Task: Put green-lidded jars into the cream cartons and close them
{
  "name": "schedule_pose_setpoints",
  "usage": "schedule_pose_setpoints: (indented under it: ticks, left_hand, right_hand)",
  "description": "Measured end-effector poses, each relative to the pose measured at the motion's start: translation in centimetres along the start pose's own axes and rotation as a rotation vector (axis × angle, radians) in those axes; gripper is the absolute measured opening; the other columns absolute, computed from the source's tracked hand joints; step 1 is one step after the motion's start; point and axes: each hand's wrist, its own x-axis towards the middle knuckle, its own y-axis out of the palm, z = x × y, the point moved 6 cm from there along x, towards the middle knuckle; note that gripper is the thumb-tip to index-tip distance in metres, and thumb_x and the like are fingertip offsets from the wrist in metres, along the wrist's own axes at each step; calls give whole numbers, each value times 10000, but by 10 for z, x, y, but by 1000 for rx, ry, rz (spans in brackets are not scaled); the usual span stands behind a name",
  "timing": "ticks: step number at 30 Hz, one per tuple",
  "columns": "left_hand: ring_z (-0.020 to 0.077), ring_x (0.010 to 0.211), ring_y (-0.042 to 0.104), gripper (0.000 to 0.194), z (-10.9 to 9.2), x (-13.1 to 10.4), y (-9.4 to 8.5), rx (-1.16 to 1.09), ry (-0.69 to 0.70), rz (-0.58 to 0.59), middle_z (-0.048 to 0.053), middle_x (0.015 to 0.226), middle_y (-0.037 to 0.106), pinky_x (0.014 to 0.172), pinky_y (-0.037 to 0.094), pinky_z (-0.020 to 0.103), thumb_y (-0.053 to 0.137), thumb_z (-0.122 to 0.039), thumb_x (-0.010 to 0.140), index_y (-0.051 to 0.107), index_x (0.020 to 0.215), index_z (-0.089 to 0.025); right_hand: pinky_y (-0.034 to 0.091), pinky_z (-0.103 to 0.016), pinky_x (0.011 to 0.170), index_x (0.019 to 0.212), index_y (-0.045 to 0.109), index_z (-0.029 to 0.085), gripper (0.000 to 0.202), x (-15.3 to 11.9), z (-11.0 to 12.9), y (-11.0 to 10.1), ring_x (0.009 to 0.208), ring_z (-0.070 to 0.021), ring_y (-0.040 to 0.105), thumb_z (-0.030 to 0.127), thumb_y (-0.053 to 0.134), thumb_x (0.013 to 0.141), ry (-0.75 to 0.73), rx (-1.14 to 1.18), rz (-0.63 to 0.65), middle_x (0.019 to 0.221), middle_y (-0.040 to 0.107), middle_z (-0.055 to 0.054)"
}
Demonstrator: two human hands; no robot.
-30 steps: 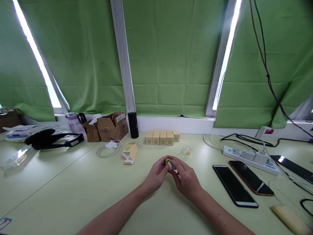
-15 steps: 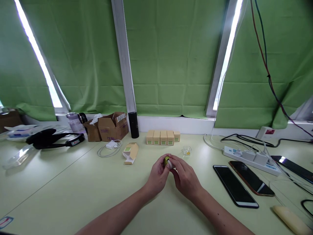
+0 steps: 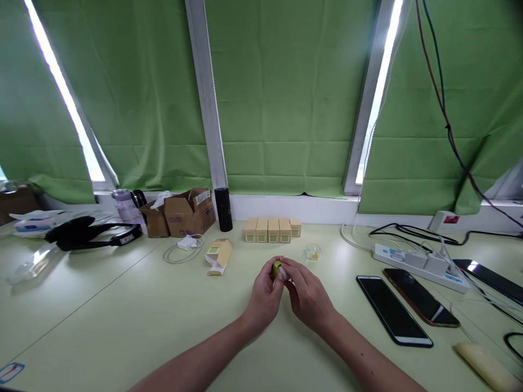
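Both hands meet over the table around a small, rounded green-and-white object, whose exact kind I cannot make out. The fingers of my left hand are closed around its green part. My right hand pinches its white end from the right. Much of the object is hidden by fingers. Behind the hands stands a row of several small tan cardboard boxes with green squares. An opened tan carton lies to the left. Beyond my right hand sits a small clear plastic container with something yellow inside.
Two phones, one black with white ends and one darker, lie at the right beside a white power strip. A black bottle, brown cartons and a white charger are at back left.
Both hands stay almost in place, still holding the green-and-white object; its green part has shifted very slightly left. The other things lie as before.
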Motion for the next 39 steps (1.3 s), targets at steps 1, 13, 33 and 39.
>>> schedule_pose_setpoints:
  ticks: [1, 13, 33, 39]
  left_hand:
    - [265, 1166, 653, 473, 1, 0, 0, 2, 0, -4, 136, 1317, 673, 1046, 530, 417, 612, -514, 973, 576, 1316, -191]
    - [296, 1376, 547, 526, 7, -4, -2, 21, -34, -6, 133, 1440, 610, 1154, 458, 444, 558, -537, 1000, 526, 1415, -215]
    - [300, 1245, 618, 608, 15, 1, 2, -94, -120, 99, 146, 1337, 656, 1063, 513, 444, 704, -548, 902, 563, 1371, -187]
    - [290, 1193, 638, 595, 10, 3, 2, -94, -113, 95, 142, 1272, 680, 1052, 521, 439, 714, -574, 887, 595, 1313, -177]
  right_hand:
    - [638, -452, 961, 1436, 479, 169, 470, 0, 0, 0, 1283, -273, 636, 28, 464, 987, 1, 3, 1, 1337, 669, -186]
    - [631, -464, 980, 1465, 461, 195, 472, -1, -4, 0, 1262, -270, 647, 61, 451, 1012, 26, 0, -5, 1334, 673, -168]
    - [636, -450, 945, 1450, 483, 203, 496, -9, -6, 4, 1166, -269, 669, 69, 476, 972, 105, 21, 16, 1276, 688, -151]
    - [646, -448, 891, 1456, 486, 197, 482, -8, -4, 3, 1102, -270, 678, 73, 469, 990, 85, 6, -1, 1241, 698, -155]
